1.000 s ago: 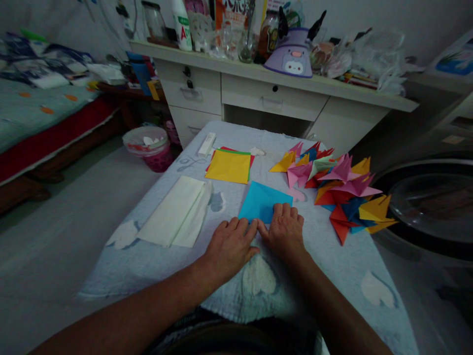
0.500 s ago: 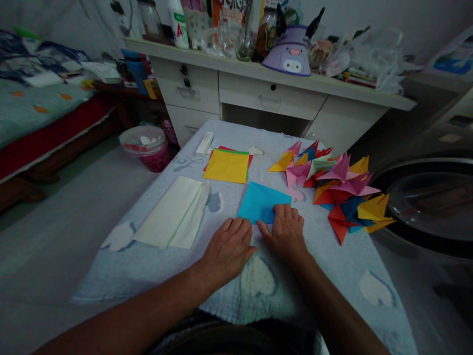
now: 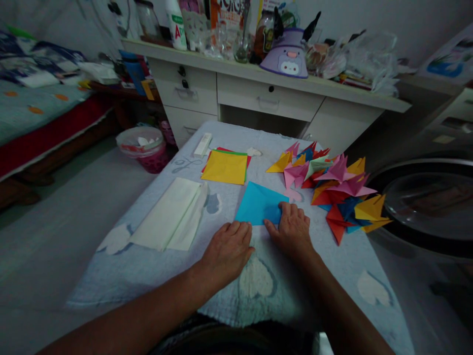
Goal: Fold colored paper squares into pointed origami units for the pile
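Blue paper sheet lies flat mid-table on the pale blue cloth, just in front of both hands. Right hand is spread palm-down, fingers pressing the sheet's near right corner, w/ no grip. Left hand is also flat & spread on the cloth, fingertips at the sheet's near edge; can't tell if touching. Beyond it: yellow paper stack. To the right: pile of folded coloured pieces. To the left, apart: white folded sheet.
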Tool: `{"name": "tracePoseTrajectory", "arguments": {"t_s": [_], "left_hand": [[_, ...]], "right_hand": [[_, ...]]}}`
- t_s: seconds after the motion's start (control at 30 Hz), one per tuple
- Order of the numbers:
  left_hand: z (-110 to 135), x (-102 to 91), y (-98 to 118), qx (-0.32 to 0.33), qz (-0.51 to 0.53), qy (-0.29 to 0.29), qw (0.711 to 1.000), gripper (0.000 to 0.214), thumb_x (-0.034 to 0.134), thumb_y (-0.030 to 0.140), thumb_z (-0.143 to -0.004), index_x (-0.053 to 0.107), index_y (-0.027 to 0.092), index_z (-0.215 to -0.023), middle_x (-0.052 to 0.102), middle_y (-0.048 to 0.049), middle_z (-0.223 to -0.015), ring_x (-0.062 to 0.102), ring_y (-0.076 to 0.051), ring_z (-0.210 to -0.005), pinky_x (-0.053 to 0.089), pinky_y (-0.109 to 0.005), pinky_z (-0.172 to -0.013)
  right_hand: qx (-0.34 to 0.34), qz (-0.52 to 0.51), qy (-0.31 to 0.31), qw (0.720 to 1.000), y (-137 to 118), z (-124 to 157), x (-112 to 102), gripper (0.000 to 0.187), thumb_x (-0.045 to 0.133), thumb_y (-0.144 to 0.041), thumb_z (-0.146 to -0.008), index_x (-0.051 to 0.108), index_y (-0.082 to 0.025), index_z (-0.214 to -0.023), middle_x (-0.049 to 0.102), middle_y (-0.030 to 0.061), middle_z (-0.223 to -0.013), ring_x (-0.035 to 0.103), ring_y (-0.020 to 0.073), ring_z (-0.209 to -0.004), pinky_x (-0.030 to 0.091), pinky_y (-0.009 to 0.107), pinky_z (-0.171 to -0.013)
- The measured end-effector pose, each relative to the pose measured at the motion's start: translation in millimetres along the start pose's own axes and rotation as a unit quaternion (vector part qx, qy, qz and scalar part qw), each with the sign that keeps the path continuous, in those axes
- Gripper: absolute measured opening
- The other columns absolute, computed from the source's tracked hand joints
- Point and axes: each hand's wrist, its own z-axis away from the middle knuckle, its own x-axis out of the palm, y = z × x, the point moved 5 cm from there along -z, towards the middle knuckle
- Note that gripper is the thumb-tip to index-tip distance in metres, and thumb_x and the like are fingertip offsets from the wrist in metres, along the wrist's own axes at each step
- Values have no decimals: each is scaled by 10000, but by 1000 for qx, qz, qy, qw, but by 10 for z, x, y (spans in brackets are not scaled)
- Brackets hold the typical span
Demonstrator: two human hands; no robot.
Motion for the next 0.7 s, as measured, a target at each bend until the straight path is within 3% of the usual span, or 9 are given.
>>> {"name": "tracePoseTrajectory", "arguments": {"t_s": [0.17, 0.37, 0.7], "left_hand": [[5, -16, -3, 1, -1, 6, 1000, 347, 536, 344, -932, 550, 134, -1208, 593, -85, -1064, 502, -246, -1000, 422, -383, -839], [7, -46, -14, -2, -7, 5, 1000, 467, 537, 355, -934, 454, 192, -1364, 583, -74, -1083, 496, -246, -1011, 410, -393, -847], [0, -30, -19, -6, -16, -6, 1000, 448, 529, 364, -937, 486, 162, -1335, 590, -79, -1051, 502, -249, -995, 412, -394, -845]], "right_hand": [[16, 2, -13, 1000, 145, -20, 6, 565, 515, -563, -860, 460, -157, -1249, 553, 133, -1132, 500, 307, -1009, 349, 406, -791], [29, 2, -19, 999, 259, -25, 24, 594, 529, -537, -854, 438, -154, -1300, 549, 139, -1172, 505, 300, -1029, 370, 412, -814], [57, -17, -47, 997, 473, -55, 41, 695, 561, -480, -840, 325, -213, -1436, 542, 148, -1201, 503, 329, -1070, 366, 425, -831]]}}
